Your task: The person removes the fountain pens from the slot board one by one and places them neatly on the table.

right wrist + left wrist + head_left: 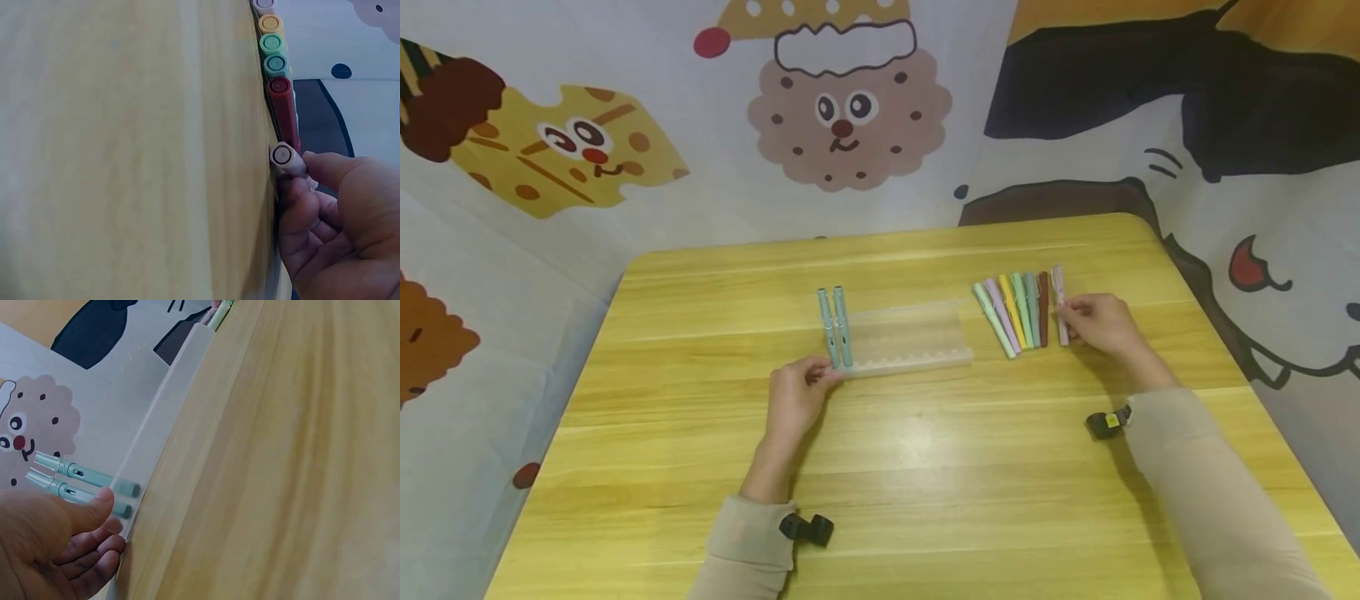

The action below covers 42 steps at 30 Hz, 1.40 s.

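Pinched between the thumb and fingers of the right hand [1101,323], a pale pink pen [1057,282] is at the right of the head view, upright in the frame and just beside a dark red pen [1043,308]. That one ends a fanned row running leftward: a grey-teal pen [1032,310], a green pen [1024,307], a yellow pen [1012,312], a lilac pen [1003,314] and a pale green pen [995,321], all lying on the wood-grained table [925,475].

Near the frame's centre sits a clear rack [910,362] with a notched front edge. Left hand [793,396] grips its lower left corner, thumb and fingers closed on it. Two teal pens [843,325] stand side by side at the rack's left end. Behind, across the top of the frame, hangs a cartoon-printed cloth [692,100].
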### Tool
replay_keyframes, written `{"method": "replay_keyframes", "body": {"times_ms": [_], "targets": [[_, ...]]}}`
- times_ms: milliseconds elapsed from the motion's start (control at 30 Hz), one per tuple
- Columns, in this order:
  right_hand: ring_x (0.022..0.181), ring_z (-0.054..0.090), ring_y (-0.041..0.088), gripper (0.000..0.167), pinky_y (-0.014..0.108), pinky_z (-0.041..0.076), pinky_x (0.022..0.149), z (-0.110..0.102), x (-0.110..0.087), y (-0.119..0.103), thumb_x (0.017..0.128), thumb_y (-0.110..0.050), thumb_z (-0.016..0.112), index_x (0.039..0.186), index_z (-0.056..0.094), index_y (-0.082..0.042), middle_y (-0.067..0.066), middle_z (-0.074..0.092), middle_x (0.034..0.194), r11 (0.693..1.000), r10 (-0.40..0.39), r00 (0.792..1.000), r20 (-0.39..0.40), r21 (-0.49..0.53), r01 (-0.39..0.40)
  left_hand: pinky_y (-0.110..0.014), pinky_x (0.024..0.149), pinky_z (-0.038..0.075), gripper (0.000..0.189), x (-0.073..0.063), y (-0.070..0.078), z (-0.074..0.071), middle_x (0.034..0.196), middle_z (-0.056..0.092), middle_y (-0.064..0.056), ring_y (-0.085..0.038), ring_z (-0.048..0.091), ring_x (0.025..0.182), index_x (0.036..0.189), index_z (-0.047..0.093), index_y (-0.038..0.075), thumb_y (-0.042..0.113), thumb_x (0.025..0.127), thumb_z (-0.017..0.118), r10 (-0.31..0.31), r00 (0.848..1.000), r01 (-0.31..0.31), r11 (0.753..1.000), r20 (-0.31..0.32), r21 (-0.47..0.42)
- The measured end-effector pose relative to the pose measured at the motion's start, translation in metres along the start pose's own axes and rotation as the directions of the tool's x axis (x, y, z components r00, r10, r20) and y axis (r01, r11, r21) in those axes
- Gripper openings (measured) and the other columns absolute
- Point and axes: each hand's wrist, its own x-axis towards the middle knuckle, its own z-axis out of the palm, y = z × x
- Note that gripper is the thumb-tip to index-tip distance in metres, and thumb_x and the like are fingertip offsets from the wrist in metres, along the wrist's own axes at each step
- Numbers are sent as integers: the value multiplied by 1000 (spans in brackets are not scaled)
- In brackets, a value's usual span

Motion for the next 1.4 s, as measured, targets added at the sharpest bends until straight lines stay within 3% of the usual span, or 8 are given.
{"method": "replay_keyframes", "body": {"times_ms": [367, 600, 1033, 1133, 1267, 1400], "targets": [[64, 65, 18, 51, 29, 55, 53, 4, 0, -3, 104, -39, 57, 116, 65, 10, 25, 71, 96, 999, 26, 999, -45, -41, -28, -32, 69, 62, 23, 0, 0, 0, 86, 76, -12, -22, 73, 76, 98, 77, -3, 12, 83, 84, 12, 1000, -12, 1000, -4, -3], [66, 66, 17, 49, 28, 56, 54, 5, -2, -3, 105, -39, 56, 115, 66, 8, 27, 71, 101, 999, 15, 999, -44, -42, -17, -31, 69, 62, 22, -1, 0, 0, 86, 76, -13, -22, 73, 76, 98, 76, -3, 11, 83, 84, 15, 1000, -15, 1000, -3, -7], [70, 66, 21, 52, 29, 54, 57, 4, -3, -5, 104, -42, 56, 116, 67, 7, 22, 72, 95, 999, 2, 998, -56, -52, -5, -33, 70, 62, 23, -1, -1, 1, 86, 76, -12, -22, 73, 77, 98, 76, -3, 12, 83, 84, 8, 1000, -8, 1000, -5, -8], [73, 68, 27, 49, 33, 56, 62, 4, -3, -10, 104, -38, 56, 116, 66, 8, 27, 71, 100, 999, -25, 994, -108, -50, 20, -33, 70, 62, 23, -1, -1, 0, 86, 76, -12, -22, 73, 77, 98, 76, -3, 12, 83, 84, 10, 1000, -10, 1000, -6, -10], [89, 69, 39, 48, 47, 59, 74, 6, -5, -24, 104, -37, 58, 116, 67, 8, 31, 69, 107, 997, -67, 979, -194, -41, 60, -33, 70, 62, 23, -1, -1, 0, 86, 76, -12, -22, 73, 77, 98, 76, -3, 12, 83, 84, 14, 1000, -14, 1000, -7, -10], [99, 66, 44, 45, 56, 57, 82, 14, -10, -41, 103, -34, 60, 115, 68, 9, 31, 69, 109, 995, -104, 969, -225, -20, 102, -32, 70, 62, 22, 0, -1, 0, 86, 76, -12, -22, 73, 77, 99, 76, -3, 11, 83, 84, 15, 1000, -15, 1000, -2, -12]]}}
